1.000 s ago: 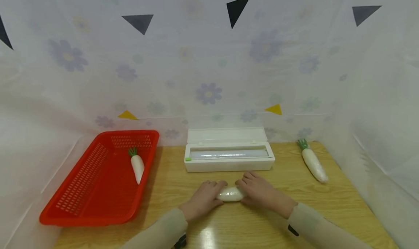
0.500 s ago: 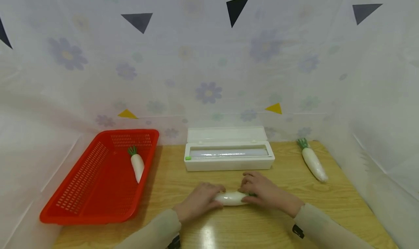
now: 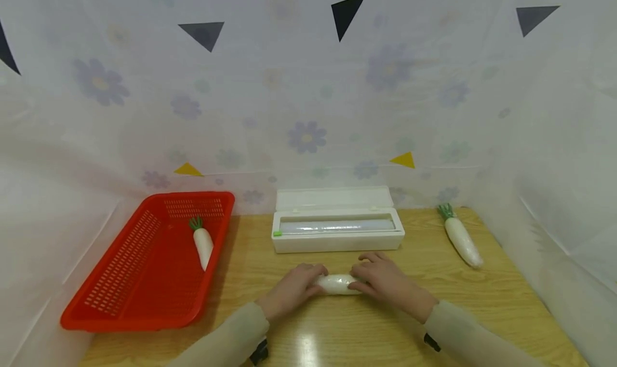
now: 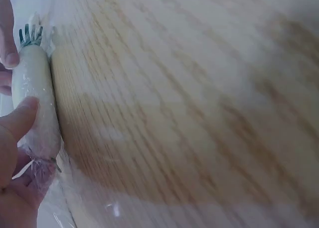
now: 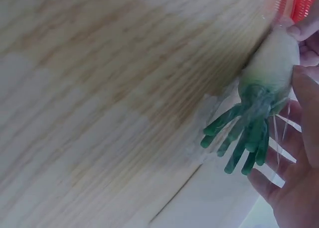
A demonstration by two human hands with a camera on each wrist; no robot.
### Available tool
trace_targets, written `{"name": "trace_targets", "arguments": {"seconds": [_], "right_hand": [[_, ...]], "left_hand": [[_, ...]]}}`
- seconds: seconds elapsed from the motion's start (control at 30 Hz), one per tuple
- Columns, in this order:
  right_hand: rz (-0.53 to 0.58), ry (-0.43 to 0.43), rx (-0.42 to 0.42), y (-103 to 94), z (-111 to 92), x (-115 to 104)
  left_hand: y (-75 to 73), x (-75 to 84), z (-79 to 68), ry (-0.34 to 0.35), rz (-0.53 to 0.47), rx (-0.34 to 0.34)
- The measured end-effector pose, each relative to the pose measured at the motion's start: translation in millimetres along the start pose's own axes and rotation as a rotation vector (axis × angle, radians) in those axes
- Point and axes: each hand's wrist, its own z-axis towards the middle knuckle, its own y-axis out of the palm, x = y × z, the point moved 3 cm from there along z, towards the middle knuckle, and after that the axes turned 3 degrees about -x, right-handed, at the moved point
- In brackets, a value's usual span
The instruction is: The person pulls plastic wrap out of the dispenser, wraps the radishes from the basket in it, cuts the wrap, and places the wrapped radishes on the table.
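A white radish (image 3: 336,284) wrapped in clear film lies crosswise near the front middle of the table. My left hand (image 3: 295,289) grips its tip end; in the left wrist view the thumb presses its side and film bunches by the fingers. At the other end my right hand (image 3: 392,282) holds the radish, thumb on the near side and fingers over the far side. The green leaves (image 5: 244,133) show under film in the right wrist view, but the right hand hides them in the head view.
Behind the hands stands a white cling film box (image 3: 337,242), lid up, roll inside. A red basket (image 3: 135,297) on the left holds another radish (image 3: 203,245). A further radish (image 3: 463,242), shiny as if wrapped, lies at the right on the wooden table (image 3: 482,308).
Both hands brought the radish slightly nearer, then pushed it back a little away from me. The green leaves, glimpsed half a second ago, are covered again by the right hand.
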Motion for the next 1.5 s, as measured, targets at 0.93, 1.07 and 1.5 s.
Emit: {"name": "trace_targets", "arguments": {"seconds": [0.93,1.07,1.5], "right_hand": [[-0.139,0.056,-0.152,12.0,5.2,0.8],[-0.177,0.047,-0.173,11.0,6.0,-1.5],[-0.201,0.021,-0.158,6.7,8.3,-3.9]], "left_hand": [[-9.8,-6.4,-5.1,0.020,0.004,-0.114],[-11.7,-4.7,-5.3,0.013,-0.014,-0.113],[-23.6,-21.5,-14.4,-0.247,-0.255,-0.053]]}}
